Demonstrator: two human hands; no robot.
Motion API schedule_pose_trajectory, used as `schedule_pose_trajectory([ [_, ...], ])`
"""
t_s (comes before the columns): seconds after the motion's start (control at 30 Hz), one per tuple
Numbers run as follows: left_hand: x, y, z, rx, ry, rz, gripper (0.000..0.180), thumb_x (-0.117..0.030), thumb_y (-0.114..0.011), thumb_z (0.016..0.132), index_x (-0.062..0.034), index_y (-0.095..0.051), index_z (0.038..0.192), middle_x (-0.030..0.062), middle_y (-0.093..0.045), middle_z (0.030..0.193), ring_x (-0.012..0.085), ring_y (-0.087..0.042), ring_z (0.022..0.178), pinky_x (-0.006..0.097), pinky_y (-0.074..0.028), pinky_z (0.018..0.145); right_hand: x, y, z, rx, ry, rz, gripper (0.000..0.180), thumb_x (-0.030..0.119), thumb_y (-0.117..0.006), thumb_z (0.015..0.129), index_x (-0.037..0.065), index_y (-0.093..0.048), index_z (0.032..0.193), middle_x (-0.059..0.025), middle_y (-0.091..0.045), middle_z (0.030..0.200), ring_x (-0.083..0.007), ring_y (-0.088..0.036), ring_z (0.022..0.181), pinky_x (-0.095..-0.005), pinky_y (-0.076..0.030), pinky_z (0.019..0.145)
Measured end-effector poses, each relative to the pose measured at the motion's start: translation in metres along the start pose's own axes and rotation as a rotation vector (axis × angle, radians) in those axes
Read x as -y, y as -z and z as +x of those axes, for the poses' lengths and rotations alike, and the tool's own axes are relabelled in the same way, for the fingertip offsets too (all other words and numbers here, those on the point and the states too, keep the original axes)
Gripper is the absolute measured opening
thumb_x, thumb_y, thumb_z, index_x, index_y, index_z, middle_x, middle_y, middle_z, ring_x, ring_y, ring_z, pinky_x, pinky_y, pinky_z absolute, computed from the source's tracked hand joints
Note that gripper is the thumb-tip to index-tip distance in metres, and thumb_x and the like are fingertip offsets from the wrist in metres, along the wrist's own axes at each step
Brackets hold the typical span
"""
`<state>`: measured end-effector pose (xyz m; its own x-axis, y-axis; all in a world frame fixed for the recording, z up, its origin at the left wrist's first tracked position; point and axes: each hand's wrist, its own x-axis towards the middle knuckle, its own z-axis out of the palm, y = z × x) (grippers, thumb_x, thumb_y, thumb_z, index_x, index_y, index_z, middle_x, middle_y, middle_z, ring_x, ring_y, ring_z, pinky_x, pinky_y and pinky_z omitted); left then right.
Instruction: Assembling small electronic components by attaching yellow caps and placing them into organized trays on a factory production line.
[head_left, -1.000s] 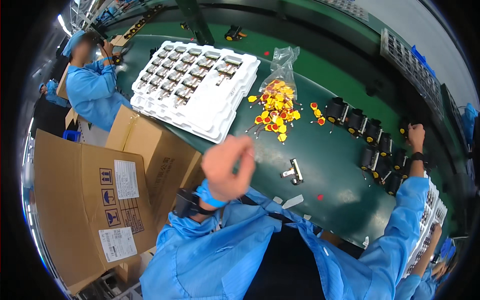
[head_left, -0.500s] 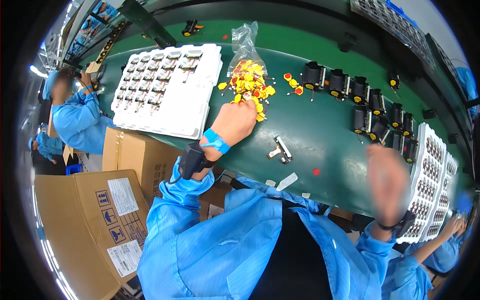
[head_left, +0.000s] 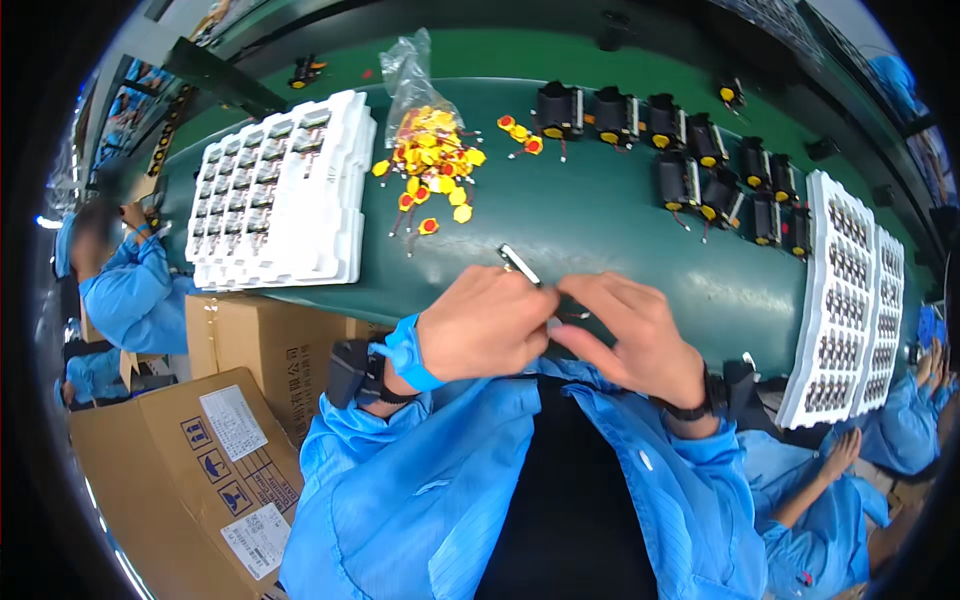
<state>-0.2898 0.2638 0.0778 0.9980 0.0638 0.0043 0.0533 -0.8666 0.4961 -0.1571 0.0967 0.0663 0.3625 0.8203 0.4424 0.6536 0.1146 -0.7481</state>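
My left hand [head_left: 490,322] and my right hand [head_left: 635,335] meet at the near edge of the green table. The left fingers are closed in a pinch, and what they hold is mostly hidden. My right thumb and fingers curve in to the same spot, closed around something too small to name. A thin wire end [head_left: 576,316] shows between the hands. Just beyond my left knuckles lies a small part with a white strip [head_left: 519,264]. Farther off, a pile of yellow and red pieces with wires [head_left: 432,150] spills from a clear plastic bag [head_left: 408,75].
White trays [head_left: 335,215] of small parts are stacked at the left, above cardboard boxes [head_left: 240,330]. Several black housings [head_left: 680,180] stand at the back right, beside more filled white trays [head_left: 798,385]. Co-workers in blue sit at both sides.
My left hand has left the yellow pile and come back toward me. My right hand has swung in from the right to meet it. The view has shifted to the right.
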Motion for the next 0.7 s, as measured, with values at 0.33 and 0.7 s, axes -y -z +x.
schedule_pose_trajectory([
  [0.33,-0.021,-0.040,0.012,0.124,0.010,-0.997,0.015,-0.012,-0.066,0.096,-0.0015,-0.063,0.086,-0.0017,-0.054,0.058,0.0054,-0.048,0.052,0.025,-0.038,0.050,-0.015,0.011,-0.064,0.022,-0.414,0.679,0.008,0.002,-0.065,0.092,-0.005,-0.069,0.092,-0.0106,-0.069,0.076,-0.0187,-0.066,0.061,-0.0268,-0.050,0.054],
  [0.7,-0.053,-0.067,0.019,-0.006,0.076,-1.127,0.012,-0.009,-0.055,0.101,0.0013,-0.061,0.099,0.0023,-0.060,0.069,0.0049,-0.051,0.059,0.021,-0.039,0.053,-0.016,0.002,-0.087,-0.307,-0.676,1.364,0.023,0.012,-0.055,0.100,-0.007,-0.064,0.092,-0.0143,-0.064,0.073,-0.0168,-0.062,0.055,-0.0264,-0.046,0.045],
])
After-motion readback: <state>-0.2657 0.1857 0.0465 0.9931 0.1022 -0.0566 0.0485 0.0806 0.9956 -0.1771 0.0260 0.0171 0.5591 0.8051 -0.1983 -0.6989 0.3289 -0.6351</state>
